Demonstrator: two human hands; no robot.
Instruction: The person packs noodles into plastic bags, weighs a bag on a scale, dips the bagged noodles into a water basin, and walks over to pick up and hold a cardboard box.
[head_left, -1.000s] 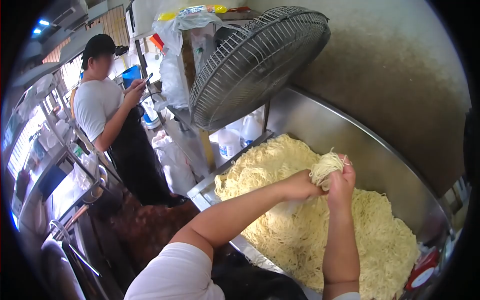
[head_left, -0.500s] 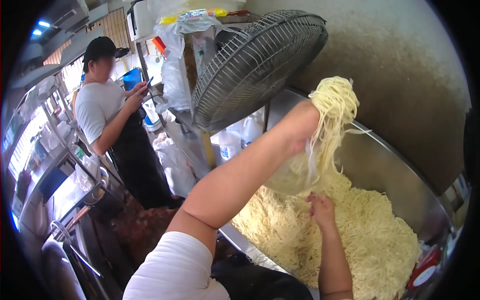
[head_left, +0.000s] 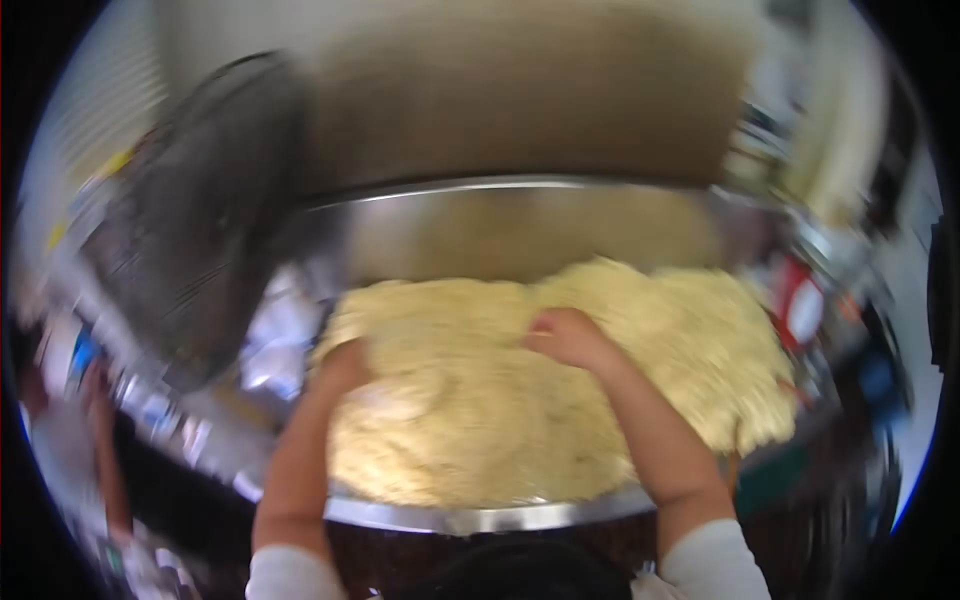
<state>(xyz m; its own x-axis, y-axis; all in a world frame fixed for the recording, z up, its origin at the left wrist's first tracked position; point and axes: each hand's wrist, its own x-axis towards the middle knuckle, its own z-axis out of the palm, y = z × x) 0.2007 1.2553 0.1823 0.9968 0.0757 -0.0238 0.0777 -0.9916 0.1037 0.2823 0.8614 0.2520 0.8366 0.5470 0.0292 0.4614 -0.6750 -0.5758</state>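
Note:
Pale yellow noodles [head_left: 470, 400] fill a wide metal tray [head_left: 500, 518] in front of me, all smeared by motion. Over the left part of the noodles is my left hand [head_left: 345, 367]; blur hides its fingers and anything in them. My right hand [head_left: 565, 337] is above the middle of the pile, its fingers curled toward the left. Whether it holds any strands is too blurred to tell.
A large fan [head_left: 195, 220] stands at the left, beside pale containers [head_left: 280, 330]. A metal back panel [head_left: 540, 232] rises behind the noodles. A red and white round object [head_left: 800, 308] is at the right. Another person's arm [head_left: 108, 460] shows at the far left.
The view has swung to the right. My left hand, which had lifted a bundle of noodles high, is now low over the tray. No raised bundle shows now.

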